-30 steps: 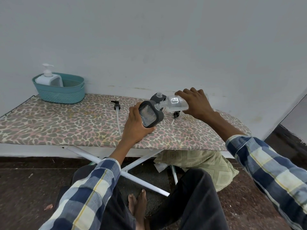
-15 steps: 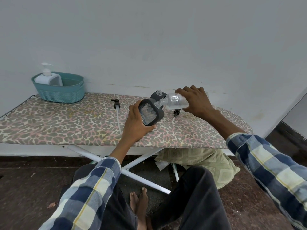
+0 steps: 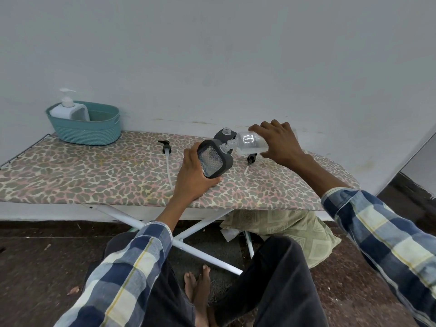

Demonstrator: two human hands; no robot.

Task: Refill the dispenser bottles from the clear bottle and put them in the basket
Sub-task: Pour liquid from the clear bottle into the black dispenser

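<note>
Person pours from clear bottle into grey dispenser bottle over an ironing board.

Head view: left hand (image 3: 192, 174) grips a grey-framed dispenser bottle (image 3: 213, 159), tilted, its base down near the leopard-print board (image 3: 82, 171). Right hand (image 3: 279, 143) grasps the clear bottle (image 3: 251, 145), tipped on its side, neck meeting the dispenser's open mouth. A second grey dispenser bottle (image 3: 225, 135) stands just behind, uncapped. Two black pump heads with tubes lie on the board: one (image 3: 166, 148) left of the hands, one (image 3: 251, 159) under the clear bottle. Teal basket (image 3: 99, 128) at far left of board by the wall, holding a white pump dispenser (image 3: 68, 109). Plaid sleeves, dark trousers, bare feet below.
</note>
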